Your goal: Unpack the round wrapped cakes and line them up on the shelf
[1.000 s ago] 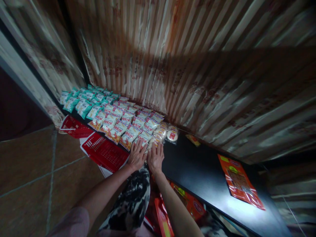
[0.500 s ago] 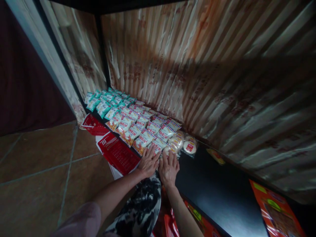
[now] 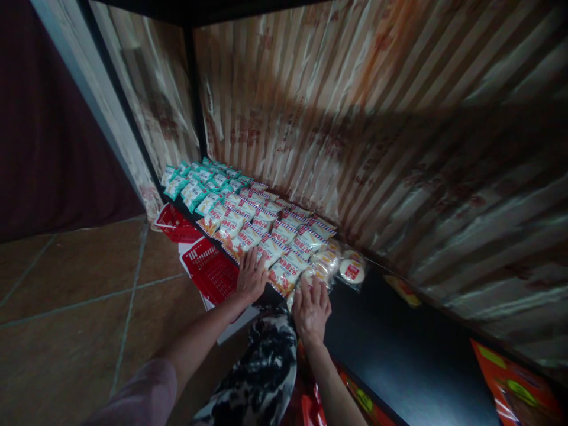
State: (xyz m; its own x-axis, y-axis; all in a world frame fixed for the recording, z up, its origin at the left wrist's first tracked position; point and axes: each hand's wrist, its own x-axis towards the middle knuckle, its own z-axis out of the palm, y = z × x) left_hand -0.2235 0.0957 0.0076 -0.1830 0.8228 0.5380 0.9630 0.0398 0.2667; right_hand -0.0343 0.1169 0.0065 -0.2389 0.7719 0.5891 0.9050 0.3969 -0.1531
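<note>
My left hand (image 3: 252,277) lies with its fingers stretched over the front of the white-and-orange snack bags (image 3: 246,236), touching the front row. Palm down, my right hand (image 3: 312,307) rests on a clear-wrapped round white cake or cracker (image 3: 306,278) at the front of the shelf; its fingers are slightly bent and apart, and they hide much of that pack. Behind it are more clear-wrapped round packs (image 3: 326,257), and to their right is a round pack with a red label (image 3: 352,271). Teal-and-white snack bags (image 3: 195,194) stand in rows at the far left.
The goods are on a black shelf (image 3: 381,331) against a ribbed, wrapped back panel (image 3: 288,106). Red baskets (image 3: 208,269) stand below its left front edge. A small yellow packet (image 3: 403,291) lies near the back; an orange-red package (image 3: 515,384) is at the right.
My left hand has shifted left along the snack bags, away from my right hand, uncovering a bag between them. My right hand stays at the round packs. The view has swung slightly left.
</note>
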